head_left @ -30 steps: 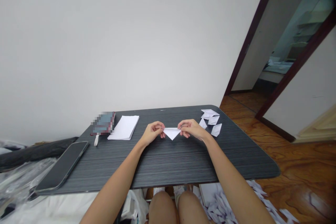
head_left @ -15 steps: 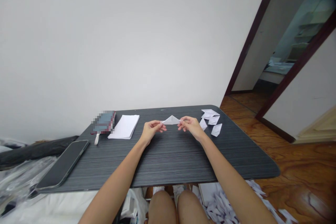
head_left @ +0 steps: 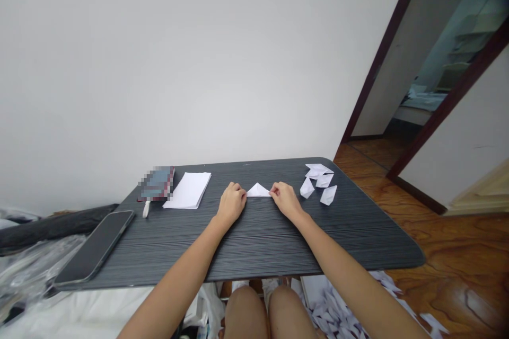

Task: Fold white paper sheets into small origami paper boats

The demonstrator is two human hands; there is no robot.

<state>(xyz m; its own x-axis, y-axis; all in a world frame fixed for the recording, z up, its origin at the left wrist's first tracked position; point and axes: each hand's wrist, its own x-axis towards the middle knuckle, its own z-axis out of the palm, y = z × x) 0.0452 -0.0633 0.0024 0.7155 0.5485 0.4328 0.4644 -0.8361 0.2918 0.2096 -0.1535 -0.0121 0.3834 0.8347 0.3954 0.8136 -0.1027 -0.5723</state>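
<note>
A small white folded paper triangle (head_left: 258,190) lies on the dark striped table (head_left: 254,238), its point facing away from me. My left hand (head_left: 231,202) pinches its left corner with curled fingers. My right hand (head_left: 283,198) pinches its right corner the same way. Both hands rest low on the tabletop, the paper stretched between them.
Several folded white paper pieces (head_left: 320,183) lie at the table's far right. A stack of white sheets (head_left: 188,190) and a blurred booklet (head_left: 156,184) sit far left, a black phone (head_left: 95,246) near the left edge. Paper scraps (head_left: 342,312) litter the wooden floor; a doorway opens at right.
The triangle was held above the table pointing toward me, then flipped over. Both hands have lowered it onto the tabletop with its point facing away.
</note>
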